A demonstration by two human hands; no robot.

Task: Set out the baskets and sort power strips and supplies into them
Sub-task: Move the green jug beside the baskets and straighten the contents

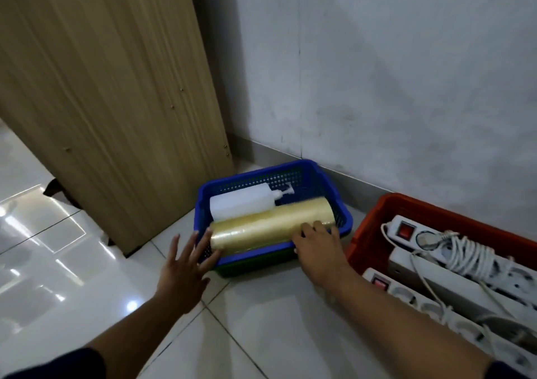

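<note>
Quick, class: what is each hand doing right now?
Left hand: open, fingers spread beside the blue basket.
Right hand: fingers curled on the roll; grip unclear.

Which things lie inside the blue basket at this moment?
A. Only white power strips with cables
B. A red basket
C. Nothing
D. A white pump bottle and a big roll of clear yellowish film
D: the blue basket holds a white pump bottle and, in front of it, a roll of film; the power strips lie in the red basket beside it.

Hands at blue basket
</note>
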